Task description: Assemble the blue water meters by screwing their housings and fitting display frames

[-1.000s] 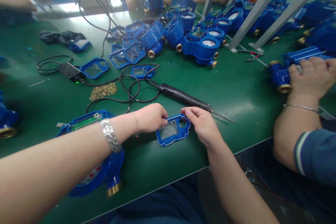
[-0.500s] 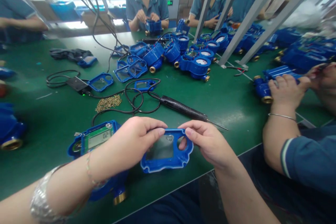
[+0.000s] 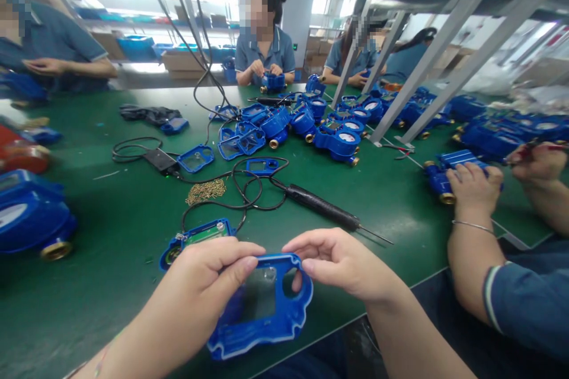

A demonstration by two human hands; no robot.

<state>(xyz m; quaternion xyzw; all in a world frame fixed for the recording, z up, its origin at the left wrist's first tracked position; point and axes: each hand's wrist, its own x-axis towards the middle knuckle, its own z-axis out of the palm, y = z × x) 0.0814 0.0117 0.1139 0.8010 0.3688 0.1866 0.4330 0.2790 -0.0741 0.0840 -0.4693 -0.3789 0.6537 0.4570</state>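
Between my two hands is a blue plastic meter cover (image 3: 253,331) with a clear window and a round hole, its inner side facing me. My left hand (image 3: 208,284) pinches its upper left edge between thumb and fingers. At the upper right corner, by the round hole, my right hand (image 3: 338,263) grips the rim, a fingertip showing through the hole. Behind my left hand sits a blue water meter (image 3: 195,231) with its green circuit board exposed; my hand and the cover hide much of it.
A black electric screwdriver (image 3: 322,206) with a looped cable lies beyond my hands, near a pile of brass screws (image 3: 205,191). Blue covers (image 3: 195,158) and several meters (image 3: 338,139) stand farther back. At right, a co-worker's hand (image 3: 475,186) rests on another meter.
The view has tilted up and shifted left, so the scene sits lower and more of the room shows. Both hands still hold the cover, which now appears lower, nearer and slightly turned.
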